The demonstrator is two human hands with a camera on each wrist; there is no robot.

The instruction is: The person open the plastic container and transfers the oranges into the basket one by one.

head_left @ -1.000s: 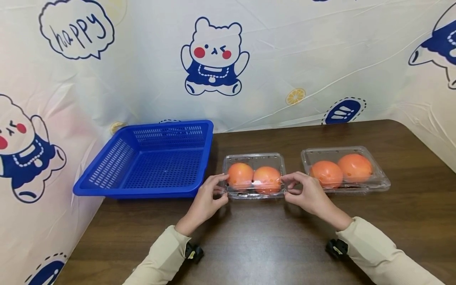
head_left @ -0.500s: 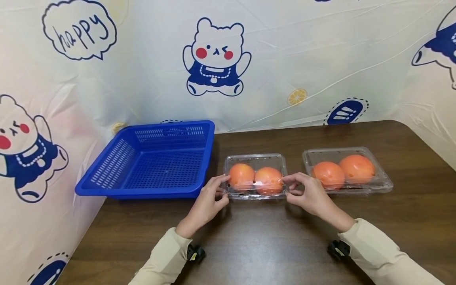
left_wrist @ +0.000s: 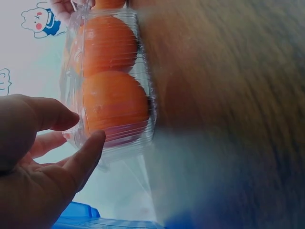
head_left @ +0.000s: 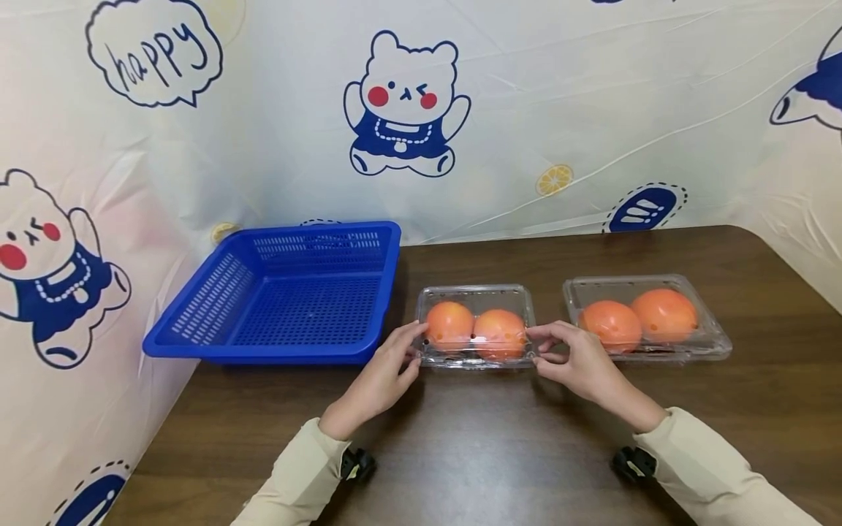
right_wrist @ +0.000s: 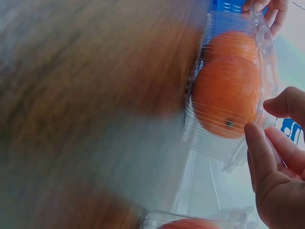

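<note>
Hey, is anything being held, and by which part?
Yes: the clear box beside the blue basket; left fingers and right fingers appear to pinch its rim near opposite front corners.

We're only getting a blurry smear of counter point(left_wrist: 224, 105) in both wrist views, and the left one's top edge crops the right hand point(left_wrist: 62, 7).

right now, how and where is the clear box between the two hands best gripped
Probably grip the clear box by the rim at its two short ends, left hand from the left, right hand from the right: it lies flat, and that rim juts past the walls.
</note>
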